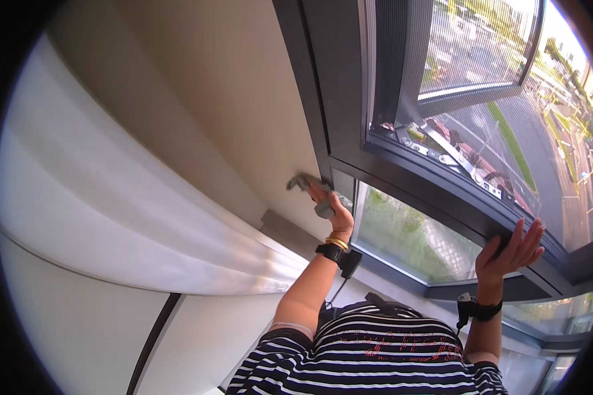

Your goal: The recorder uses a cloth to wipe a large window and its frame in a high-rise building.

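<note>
My left hand (pixel 337 212) holds a grey-green cloth (pixel 324 211) flat under its palm and fingers. The cloth lies against the beige wall (pixel 237 103), right beside the dark window frame (pixel 343 113); part of it bunches up past my fingertips. Over at the window's lower rail (pixel 425 185), my right hand (pixel 509 254) is raised with its fingers spread and nothing in it. Its thumb side is at the dark rail, though whether it presses on it I cannot tell.
An outward-tilted window sash (pixel 474 96) with a metal stay arm (pixel 457 153) is behind a fine pleated screen. Below the rail is a fixed glass pane (pixel 415 232). A white curtain (pixel 128 212) hangs on the left, above white panels (pixel 202 340). Wrist straps with small cabled devices are on both arms.
</note>
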The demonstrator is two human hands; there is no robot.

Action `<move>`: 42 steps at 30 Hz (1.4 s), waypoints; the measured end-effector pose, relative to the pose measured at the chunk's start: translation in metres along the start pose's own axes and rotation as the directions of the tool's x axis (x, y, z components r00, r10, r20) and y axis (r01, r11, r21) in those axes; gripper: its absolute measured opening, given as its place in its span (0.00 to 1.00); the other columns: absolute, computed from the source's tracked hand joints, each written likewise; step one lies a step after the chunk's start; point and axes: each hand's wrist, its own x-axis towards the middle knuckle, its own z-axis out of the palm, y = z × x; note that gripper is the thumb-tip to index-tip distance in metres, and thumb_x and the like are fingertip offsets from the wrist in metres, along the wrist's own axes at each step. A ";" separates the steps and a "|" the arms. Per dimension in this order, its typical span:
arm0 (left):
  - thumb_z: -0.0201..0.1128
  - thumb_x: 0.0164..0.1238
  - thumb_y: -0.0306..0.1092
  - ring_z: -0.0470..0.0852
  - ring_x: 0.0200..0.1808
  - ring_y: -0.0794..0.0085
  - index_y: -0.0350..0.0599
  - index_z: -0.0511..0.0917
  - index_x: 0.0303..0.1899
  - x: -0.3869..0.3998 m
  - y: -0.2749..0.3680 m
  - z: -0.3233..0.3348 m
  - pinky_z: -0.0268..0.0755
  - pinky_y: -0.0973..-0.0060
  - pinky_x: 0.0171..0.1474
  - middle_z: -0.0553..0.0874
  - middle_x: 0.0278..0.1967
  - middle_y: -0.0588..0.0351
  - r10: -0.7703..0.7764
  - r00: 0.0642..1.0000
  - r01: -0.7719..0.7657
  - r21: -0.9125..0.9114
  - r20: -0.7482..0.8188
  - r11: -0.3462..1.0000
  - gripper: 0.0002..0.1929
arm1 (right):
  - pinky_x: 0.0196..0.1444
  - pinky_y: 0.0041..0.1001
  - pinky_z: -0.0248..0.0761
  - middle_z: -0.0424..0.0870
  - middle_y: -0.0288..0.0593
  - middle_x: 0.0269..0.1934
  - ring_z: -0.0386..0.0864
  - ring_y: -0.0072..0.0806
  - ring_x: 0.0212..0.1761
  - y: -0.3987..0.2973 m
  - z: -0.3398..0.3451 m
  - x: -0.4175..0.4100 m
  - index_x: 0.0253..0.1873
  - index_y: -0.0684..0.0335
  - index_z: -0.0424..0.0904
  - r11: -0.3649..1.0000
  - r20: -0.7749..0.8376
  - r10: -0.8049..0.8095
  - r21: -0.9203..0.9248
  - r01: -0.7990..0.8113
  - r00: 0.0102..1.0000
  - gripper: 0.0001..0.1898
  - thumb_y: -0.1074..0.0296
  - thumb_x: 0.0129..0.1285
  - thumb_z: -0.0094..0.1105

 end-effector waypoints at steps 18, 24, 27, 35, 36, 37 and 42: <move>0.31 0.70 0.59 0.64 0.64 0.49 0.40 0.71 0.55 0.086 0.098 -0.052 0.48 0.42 0.66 0.70 0.61 0.44 -0.691 0.388 0.394 -0.788 0.610 -0.474 0.32 | 0.73 0.41 0.20 0.71 0.47 0.63 0.60 0.42 0.70 0.007 -0.001 -0.007 0.58 0.56 0.75 0.989 0.027 0.049 0.135 -0.052 0.998 0.20 0.55 0.66 0.47; 0.36 0.65 0.64 0.55 0.69 0.51 0.43 0.58 0.67 0.050 -0.002 -0.033 0.43 0.43 0.68 0.60 0.68 0.49 -0.731 0.039 0.300 -0.706 0.681 -0.642 0.38 | 0.73 0.40 0.20 0.73 0.46 0.62 0.61 0.42 0.69 0.011 0.004 -0.013 0.57 0.56 0.76 0.990 0.028 0.033 0.133 -0.036 0.999 0.20 0.54 0.65 0.48; 0.45 0.57 0.71 0.44 0.73 0.49 0.43 0.51 0.71 -0.006 -0.035 -0.009 0.35 0.40 0.70 0.49 0.73 0.51 -0.689 -0.036 0.154 -0.677 0.724 -0.720 0.48 | 0.73 0.41 0.20 0.72 0.46 0.63 0.61 0.42 0.70 0.017 0.003 -0.018 0.57 0.57 0.75 0.995 0.038 0.019 0.102 -0.023 0.999 0.20 0.54 0.65 0.48; 0.44 0.71 0.49 0.65 0.23 0.73 0.53 0.62 0.16 -0.029 0.013 0.052 0.63 0.58 0.52 0.66 0.16 0.63 -0.573 0.375 0.523 -0.677 0.728 -0.517 0.22 | 0.73 0.42 0.21 0.71 0.47 0.64 0.60 0.42 0.70 0.018 0.000 -0.019 0.59 0.58 0.73 0.998 0.044 0.012 0.068 -0.015 0.999 0.21 0.55 0.64 0.48; 0.43 0.72 0.47 0.67 0.25 0.72 0.50 0.67 0.22 -0.027 0.050 0.067 0.61 0.63 0.57 0.69 0.20 0.62 -0.654 0.426 0.549 -0.753 0.625 -0.361 0.20 | 0.73 0.42 0.22 0.71 0.47 0.64 0.60 0.42 0.70 0.018 -0.001 -0.018 0.59 0.58 0.73 0.998 0.045 0.019 0.066 -0.022 0.999 0.21 0.55 0.64 0.48; 0.42 0.74 0.45 0.70 0.28 0.71 0.47 0.72 0.27 -0.031 0.072 0.079 0.58 0.67 0.63 0.72 0.23 0.62 -0.714 0.491 0.553 -0.812 0.499 -0.187 0.18 | 0.73 0.42 0.22 0.70 0.47 0.64 0.60 0.42 0.70 0.015 0.000 -0.015 0.59 0.58 0.73 0.997 0.040 0.022 0.076 -0.025 0.999 0.22 0.56 0.64 0.48; 0.52 0.72 0.37 0.63 0.63 0.64 0.34 0.43 0.70 -0.101 0.035 0.080 0.54 0.73 0.65 0.62 0.63 0.46 -0.330 0.681 0.678 -0.394 0.654 0.620 0.34 | 0.73 0.41 0.24 0.69 0.49 0.64 0.60 0.43 0.70 -0.007 -0.002 0.000 0.60 0.61 0.71 0.992 0.008 -0.009 0.125 0.008 1.000 0.22 0.57 0.65 0.47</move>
